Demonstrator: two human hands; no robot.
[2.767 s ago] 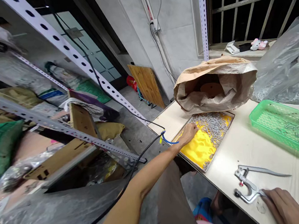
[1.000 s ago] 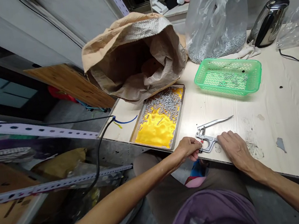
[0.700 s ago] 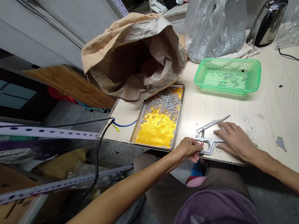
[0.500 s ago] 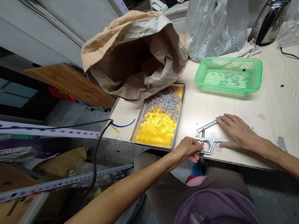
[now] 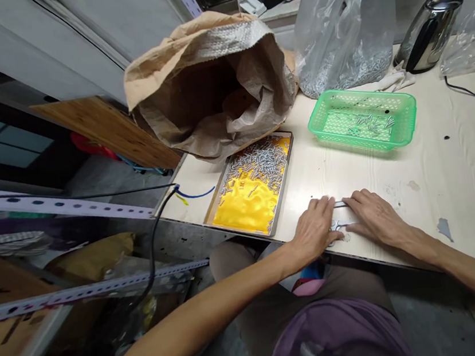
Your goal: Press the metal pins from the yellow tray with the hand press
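Observation:
Silver hand pliers lie near the front edge of the pale table, mostly covered by my hands. My left hand rests flat over the head of the pliers with its fingers stretched forward. My right hand is closed over the two handles, fingers on the upper one and thumb along the lower. Just left of my hands sits a metal tray lined with yellow cloth and holding several small metal pieces at its far end.
A green plastic basket with a few metal pieces stands behind my hands. An open brown paper sack, a clear plastic bag of metal parts and a steel kettle stand further back. A perforated shelf rail and a black cable are at the left.
My left hand left its pinch at the pliers' jaw and now lies flat over the head. My right hand drew in over the handles, which have come together.

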